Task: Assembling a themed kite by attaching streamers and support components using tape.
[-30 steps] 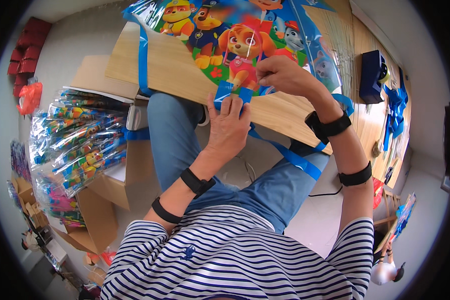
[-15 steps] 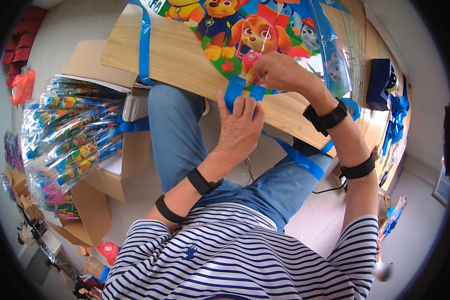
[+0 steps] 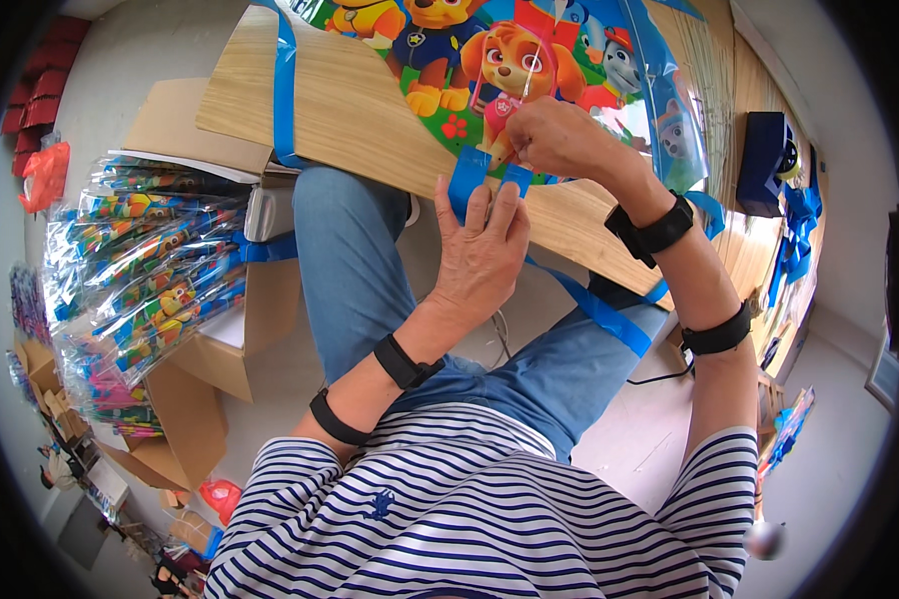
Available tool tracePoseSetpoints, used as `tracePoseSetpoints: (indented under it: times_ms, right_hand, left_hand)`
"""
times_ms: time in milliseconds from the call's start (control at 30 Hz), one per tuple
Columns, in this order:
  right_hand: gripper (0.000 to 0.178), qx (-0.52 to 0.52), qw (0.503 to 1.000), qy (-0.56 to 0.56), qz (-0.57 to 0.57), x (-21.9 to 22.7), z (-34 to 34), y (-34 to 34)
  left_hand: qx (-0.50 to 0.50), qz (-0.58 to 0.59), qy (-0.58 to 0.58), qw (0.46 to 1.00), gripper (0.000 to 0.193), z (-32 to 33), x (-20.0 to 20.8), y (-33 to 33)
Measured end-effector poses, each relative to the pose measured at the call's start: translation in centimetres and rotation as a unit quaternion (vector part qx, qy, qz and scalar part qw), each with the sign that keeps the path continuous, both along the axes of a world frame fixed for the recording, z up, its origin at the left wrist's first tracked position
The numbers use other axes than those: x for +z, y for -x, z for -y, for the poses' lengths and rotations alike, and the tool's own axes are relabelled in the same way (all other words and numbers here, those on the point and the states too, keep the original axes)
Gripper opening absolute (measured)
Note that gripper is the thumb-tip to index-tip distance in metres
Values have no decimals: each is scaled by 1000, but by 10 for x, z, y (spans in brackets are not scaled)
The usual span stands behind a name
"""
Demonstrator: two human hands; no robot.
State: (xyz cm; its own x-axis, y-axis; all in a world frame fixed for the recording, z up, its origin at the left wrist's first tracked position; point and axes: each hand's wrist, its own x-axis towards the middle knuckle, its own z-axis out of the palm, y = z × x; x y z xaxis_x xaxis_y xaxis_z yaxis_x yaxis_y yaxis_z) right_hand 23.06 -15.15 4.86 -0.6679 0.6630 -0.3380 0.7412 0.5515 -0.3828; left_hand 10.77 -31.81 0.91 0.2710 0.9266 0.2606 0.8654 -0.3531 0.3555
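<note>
My left hand (image 3: 479, 250) is at the near edge of the wooden table, its fingers closed on a blue ribbon (image 3: 467, 180). Two flat parts of the ribbon stand up past the fingertips. Just beyond and to the right, my right hand (image 3: 569, 143) is curled into a fist over the lower part of a clear plastic sheet printed with colourful cartoon dogs (image 3: 514, 65). What that fist grips, if anything, is hidden.
Blue ribbon lengths (image 3: 285, 90) cross the wooden tabletop (image 3: 345, 105) and hang over my right thigh (image 3: 594, 369). An open cardboard box (image 3: 270, 319) with several clear-wrapped printed packs (image 3: 160, 270) stands left. A dark blue box (image 3: 764, 165) sits at right.
My left index and middle fingers have shifted slightly on the ribbon, and its right-hand part has tilted. My right fist stays closed in nearly the same place.
</note>
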Motion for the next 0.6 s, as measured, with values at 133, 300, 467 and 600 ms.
tracePoseSetpoints:
  times_ms: [133,300,467,600]
  right_hand:
    - [12,7,1000,-9,-5,-1,1,0]
    - [15,14,999,-26,-16,-3,1,-1]
    - [17,-3,998,-51,47,4,0,5]
    - [18,-43,995,11,94,12,-5,8]
  left_hand:
    - [-8,3,-1,1000,55,0,0,1]
    - [-13,0,-2,1000,56,-2,0,1]
    - [-20,-7,4,1000,55,-3,2,2]
    - [-24,-10,4,1000,55,-4,3,2]
